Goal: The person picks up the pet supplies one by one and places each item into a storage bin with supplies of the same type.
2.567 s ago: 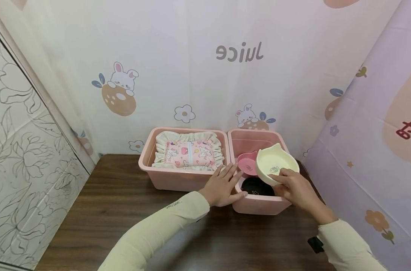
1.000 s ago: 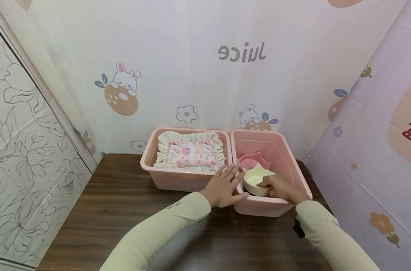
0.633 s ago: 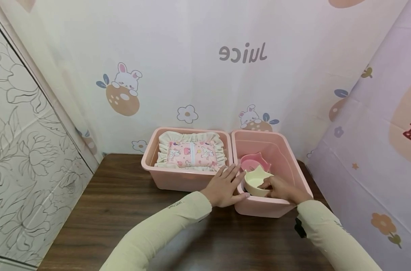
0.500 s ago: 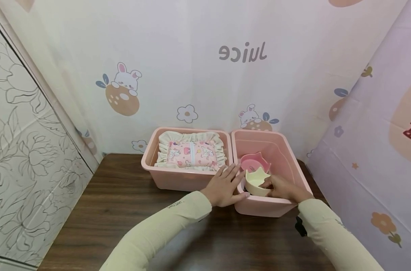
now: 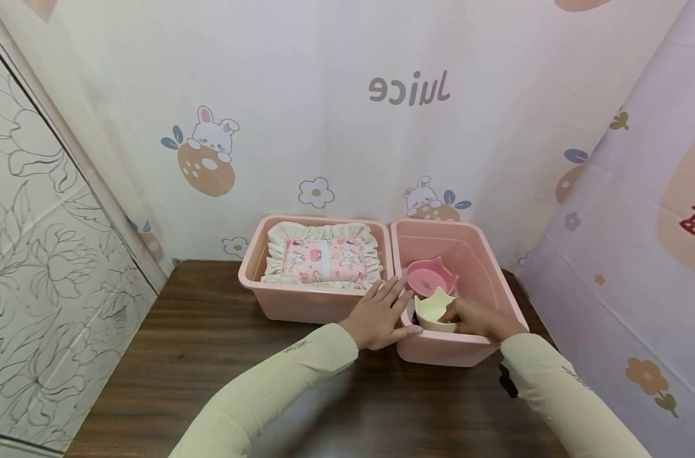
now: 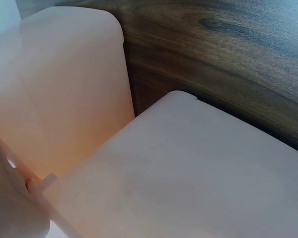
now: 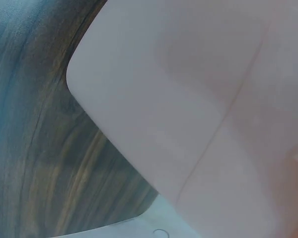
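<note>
My right hand (image 5: 477, 318) reaches over the front right edge of the right pink bin (image 5: 444, 351) and grips the near right rim of a pale yellow cat-eared bowl (image 5: 431, 306), its thumb inside. The bowl sits low in the bin's front left corner, tilted. Behind it lies a pink cat-eared bowl (image 5: 430, 278). Only a dark sliver shows at the yellow bowl's left side. With fingers spread, my left hand (image 5: 378, 316) rests on the bins' adjoining rims; part of it also shows in the left wrist view (image 6: 12, 201).
The left pink bin (image 5: 307, 306) holds a pink printed pillow (image 5: 325, 259) with cream ruffles. Both bins stand side by side on a dark wooden table (image 5: 210, 362), close to a printed curtain (image 5: 347, 127). The bin's wall (image 7: 159, 94) fills much of the right wrist view.
My right hand has lowered the yellow bowl from above the right bin down into it, covering the black bowl seen earlier. Lately the bowl tilts a little more. My left hand stays put.
</note>
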